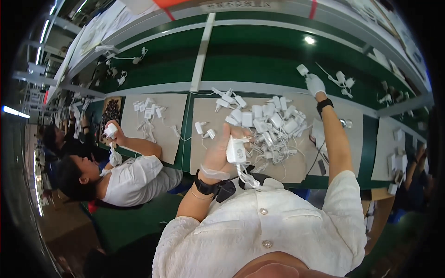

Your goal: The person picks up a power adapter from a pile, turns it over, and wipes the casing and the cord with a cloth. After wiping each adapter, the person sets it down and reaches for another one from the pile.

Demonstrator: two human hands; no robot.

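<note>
In my bare left hand [218,150], close to my chest, is a white power adapter [236,152]. Its prongs point to the upper right and its coiled white cable [248,178] hangs below. My right arm stretches out over the green surface at the back. There my white-gloved right hand [315,84] has another white power adapter [302,70] at its fingertips; the fingers are partly hidden. Between my arms, a heap of white adapters [273,123] with tangled cables covers much of the beige mat [204,160]. A few separate adapters [204,129] lie left of the heap.
A metal frame post [202,53] rises at the back. More adapters [344,79] lie on the green surface [259,55] right of my hand. At my left, a co-worker [134,180] handles an adapter beside a smaller pile [148,111]. Another person [417,176] works at far right.
</note>
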